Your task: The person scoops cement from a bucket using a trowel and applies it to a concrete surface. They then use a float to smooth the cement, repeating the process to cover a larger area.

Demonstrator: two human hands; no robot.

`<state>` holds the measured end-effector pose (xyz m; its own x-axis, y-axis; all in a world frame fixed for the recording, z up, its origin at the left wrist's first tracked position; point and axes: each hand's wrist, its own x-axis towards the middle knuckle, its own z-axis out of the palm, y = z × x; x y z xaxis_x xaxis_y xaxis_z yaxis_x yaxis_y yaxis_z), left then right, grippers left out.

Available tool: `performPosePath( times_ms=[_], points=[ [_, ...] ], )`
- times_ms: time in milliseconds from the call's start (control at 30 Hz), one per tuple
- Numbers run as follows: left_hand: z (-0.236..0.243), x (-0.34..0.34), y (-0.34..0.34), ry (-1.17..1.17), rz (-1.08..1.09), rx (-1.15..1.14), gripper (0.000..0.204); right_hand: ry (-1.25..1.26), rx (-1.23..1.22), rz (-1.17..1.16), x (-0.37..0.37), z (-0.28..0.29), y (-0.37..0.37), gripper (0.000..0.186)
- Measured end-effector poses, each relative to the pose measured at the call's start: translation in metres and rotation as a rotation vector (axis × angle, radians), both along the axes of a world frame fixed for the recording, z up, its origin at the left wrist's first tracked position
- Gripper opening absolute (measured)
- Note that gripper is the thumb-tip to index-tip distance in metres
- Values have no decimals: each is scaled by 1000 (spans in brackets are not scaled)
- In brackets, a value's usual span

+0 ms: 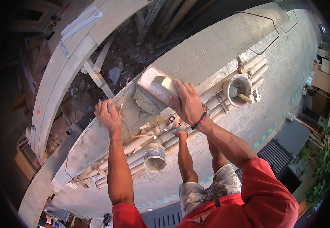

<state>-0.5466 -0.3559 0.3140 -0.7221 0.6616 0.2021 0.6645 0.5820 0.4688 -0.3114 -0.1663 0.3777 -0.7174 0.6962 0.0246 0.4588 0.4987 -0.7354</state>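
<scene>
The right hand (187,102) had its fingers closed over a pale brick (155,84), seated on wet mortar (146,104) beneath them; the left hand (108,114) gripped the wall top (210,49). Laying looked nearly done, bedding unfinished.

You get warm, bright daylight on the paving (286,57) at right; the left falls into dim shadow. Straight edges bow hard toward the black, blurred rim.
</scene>
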Motion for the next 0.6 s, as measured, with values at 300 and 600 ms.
performPosePath(
  times_ms=[300,600],
  points=[
    [5,1,-5,-2,26,-41,41,41,57,-342,86,18,151,42],
    [0,-1,1,-7,25,-52,29,-130,350,-478,147,-21,308,46]
  ],
)
